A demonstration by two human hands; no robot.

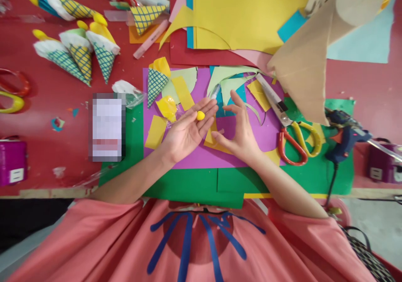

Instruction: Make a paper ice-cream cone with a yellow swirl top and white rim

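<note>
My left hand point(190, 129) is palm up, fingers stretched out, and holds a small ball of yellow modelling clay point(200, 115) on its palm. Just to the right, my right hand point(237, 129) hovers with thumb and fingers apart and nothing between them. Beside the left hand lies a lump of yellow clay point(167, 107) in clear plastic. A paper cone point(157, 85) with a green-and-blue grid and a yellow top lies above that lump. Under both hands is a purple sheet point(188, 162) with yellow and pale green paper scraps.
Scissors point(293, 143), a cutter knife point(271, 92) and a glue gun point(344, 141) lie to the right. More paper cones point(78, 53) lie upper left, above white clay point(125, 90) in plastic and a blurred-out phone point(107, 127). Yellow sheets point(245, 14) and brown cardboard point(304, 60) fill the back.
</note>
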